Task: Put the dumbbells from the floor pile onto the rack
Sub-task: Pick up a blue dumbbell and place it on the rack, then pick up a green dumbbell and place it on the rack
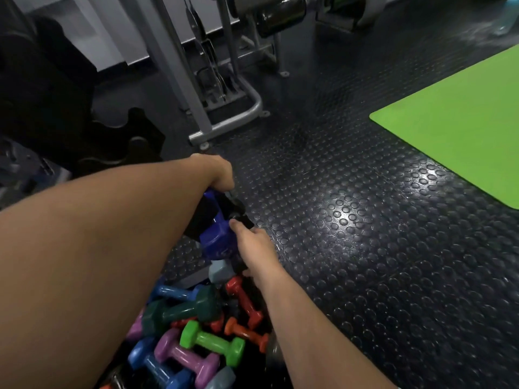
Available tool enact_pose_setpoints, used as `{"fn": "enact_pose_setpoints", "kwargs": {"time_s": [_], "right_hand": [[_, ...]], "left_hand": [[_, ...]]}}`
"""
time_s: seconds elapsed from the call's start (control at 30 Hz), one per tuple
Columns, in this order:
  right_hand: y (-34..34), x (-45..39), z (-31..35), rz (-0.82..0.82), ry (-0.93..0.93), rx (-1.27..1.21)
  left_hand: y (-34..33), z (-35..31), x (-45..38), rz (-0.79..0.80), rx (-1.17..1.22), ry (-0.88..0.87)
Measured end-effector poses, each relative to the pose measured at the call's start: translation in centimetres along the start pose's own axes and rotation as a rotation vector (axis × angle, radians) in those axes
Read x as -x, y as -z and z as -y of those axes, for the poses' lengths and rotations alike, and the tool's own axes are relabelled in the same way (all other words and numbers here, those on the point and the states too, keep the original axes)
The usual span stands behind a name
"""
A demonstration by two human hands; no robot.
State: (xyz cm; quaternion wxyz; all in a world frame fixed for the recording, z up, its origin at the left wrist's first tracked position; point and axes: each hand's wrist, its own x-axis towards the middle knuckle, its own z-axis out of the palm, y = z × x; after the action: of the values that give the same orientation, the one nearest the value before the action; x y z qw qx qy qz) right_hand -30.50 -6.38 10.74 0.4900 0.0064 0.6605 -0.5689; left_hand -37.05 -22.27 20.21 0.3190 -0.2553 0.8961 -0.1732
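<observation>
Studded black rubber floor (365, 248): covers most of the view, with glare near the centre.

Green mat (460, 127): laid flat on the floor at 2 o'clock, one rounded corner towards the centre.

Grey machine frame (224, 119): stands at 12 o'clock, its curved foot on the floor.

Dark rack (132, 136): seen at 10 o'clock with scalloped cradles; detail is lost in shadow.

Dumbbell pile (196, 332): heaped on the floor at 6 o'clock between the two forearms. Listed within it: a dark green dumbbell (179, 313), a bright green dumbbell (212, 342), a purple dumbbell (185, 357), a light blue dumbbell (154, 363), red dumbbells (244, 299) and an orange dumbbell (247, 332).

Dark blue dumbbell (217, 231): held up above the far edge of the pile, near the centre, beside something black and blurred.

Left hand (216, 172): curled downward over the top of the dark blue dumbbell, gripping it.

Right hand (252, 245): placed against the lower head of the same dumbbell, thumb on it; whether the fingers wrap it cannot be told.
</observation>
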Motion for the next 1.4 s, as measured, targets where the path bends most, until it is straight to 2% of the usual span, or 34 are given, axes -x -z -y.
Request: {"fn": "enact_pose_setpoints", "kwargs": {"time_s": [0.17,0.27,0.4,0.57,0.93,1.17,1.3,1.4], "right_hand": [[2.1,1.8,-1.1,-0.012,0.041,-0.051],[3.8,2.6,-0.9,-0.082,0.107,-0.042],[6.4,4.3,-2.9,-0.103,0.042,-0.07],[9.6,6.9,-7.5,-0.201,0.022,-0.103],[12.1,11.5,-19.5,-0.389,-0.092,-0.263],[12.0,13.9,-24.5,-0.485,-0.128,-0.314],[11.8,15.7,-27.6,-0.538,-0.219,-0.319],[11.7,17.2,-30.3,-0.603,-0.294,-0.235]], "left_hand": [[-1.1,-0.5,2.2,-0.035,0.135,-0.038],[-0.1,-0.4,2.9,-0.081,0.215,-0.118],[-0.4,-2.3,6.5,-0.162,0.281,-0.236],[-4.9,-6.4,9.9,-0.28,0.425,-0.391],[-14.0,-17.4,14.5,-0.003,0.522,-0.549],[-16.0,-22.3,15.9,0.024,0.48,-0.662],[-17.8,-24.8,16.6,0.058,0.486,-0.689],[-19.2,-26.7,17.3,0.12,0.497,-0.734]]}}
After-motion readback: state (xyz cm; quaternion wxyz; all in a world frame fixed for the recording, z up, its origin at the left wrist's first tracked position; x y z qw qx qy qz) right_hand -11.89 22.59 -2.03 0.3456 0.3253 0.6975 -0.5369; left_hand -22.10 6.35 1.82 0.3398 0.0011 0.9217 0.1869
